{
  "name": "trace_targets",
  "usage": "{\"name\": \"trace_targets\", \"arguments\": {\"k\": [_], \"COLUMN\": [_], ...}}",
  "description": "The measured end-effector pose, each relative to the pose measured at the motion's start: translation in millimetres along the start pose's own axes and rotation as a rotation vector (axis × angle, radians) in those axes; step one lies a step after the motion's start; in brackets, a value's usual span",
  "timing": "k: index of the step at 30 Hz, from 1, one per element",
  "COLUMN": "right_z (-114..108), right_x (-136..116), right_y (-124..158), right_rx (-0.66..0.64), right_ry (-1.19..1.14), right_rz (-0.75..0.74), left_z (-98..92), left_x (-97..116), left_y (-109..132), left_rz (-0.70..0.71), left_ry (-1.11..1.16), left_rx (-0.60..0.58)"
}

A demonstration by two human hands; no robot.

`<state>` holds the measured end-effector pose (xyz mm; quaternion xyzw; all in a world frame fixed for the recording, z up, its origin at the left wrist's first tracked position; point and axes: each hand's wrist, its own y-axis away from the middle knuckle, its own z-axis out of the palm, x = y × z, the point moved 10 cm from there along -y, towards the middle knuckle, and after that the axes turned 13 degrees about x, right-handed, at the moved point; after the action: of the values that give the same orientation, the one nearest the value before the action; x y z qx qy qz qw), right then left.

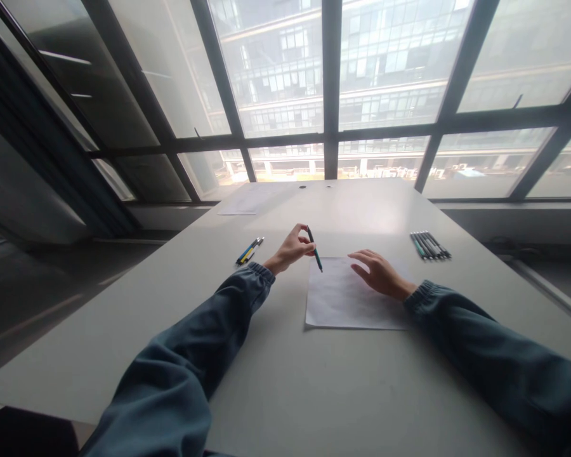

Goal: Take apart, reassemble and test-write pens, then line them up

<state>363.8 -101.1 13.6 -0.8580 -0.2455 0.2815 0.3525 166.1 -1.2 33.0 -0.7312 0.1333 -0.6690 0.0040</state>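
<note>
Between the fingers of my left hand [292, 249] is a dark pen [315, 251] with some green on it, tilted with its lower end over the left edge of a white paper sheet [333, 304]. My right hand [379, 273] is over the right part of that sheet with its fingers apart, holding nothing. Left of my left hand lies a small group of pens [250, 251], blue, yellow and dark. Several dark pens [429, 245], one with green, lie side by side to the right of my right hand.
The white table [285, 393] reaches to large framed windows [330, 95]. Another paper sheet [242, 203] lies at its far left. Two dark round spots [302, 187] show near the far edge. A dark curtain [42, 133] hangs at the left.
</note>
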Motion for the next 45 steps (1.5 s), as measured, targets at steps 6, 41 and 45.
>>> {"name": "trace_targets", "arguments": {"k": [6, 41, 45], "right_z": [-4, -28, -33], "right_x": [11, 72, 73], "right_y": [-1, 7, 7], "right_rx": [0.041, 0.502, 0.532], "right_ry": [-0.16, -0.582, -0.524], "right_rz": [0.151, 0.575, 0.566], "left_z": [34.2, 12.9, 9.1], "left_x": [-10, -19, -17], "left_y": [20, 18, 17], "left_rz": [0.091, 0.268, 0.312], "left_ry": [0.254, 0.075, 0.02], "left_rx": [0.038, 0.225, 0.252]}}
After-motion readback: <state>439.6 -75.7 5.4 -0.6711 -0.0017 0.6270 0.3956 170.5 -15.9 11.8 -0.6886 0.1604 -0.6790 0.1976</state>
